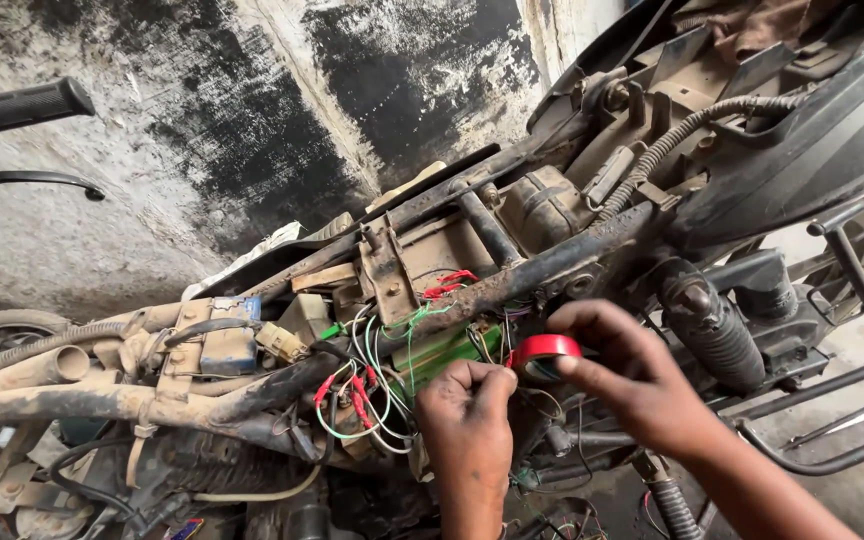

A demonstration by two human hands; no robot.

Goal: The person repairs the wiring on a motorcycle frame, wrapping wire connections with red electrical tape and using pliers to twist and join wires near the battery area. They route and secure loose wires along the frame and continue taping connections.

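While the right hand (642, 385) pinches a roll of red tape (543, 352) between thumb and fingertips, its fingers curl halfway closed around the smooth, glossy ring, which sits just below the mud-caked frame tube (542, 270) of a stripped motorcycle. Close beside the roll, on its left, the left hand (467, 415) is bunched into a loose fist, fingertips drawn together against the tape's edge; whether it grips a wire or the tape's free end cannot be told. Left of that fist and under the frame tube, a tangle of thin wires (372, 385) in red, green and white loops out, some joints wrapped in red. A flat green block (447, 355) shows behind the wires. Right of the frame tube, a black ribbed shock absorber (717, 335) slants down, dusty and matte.
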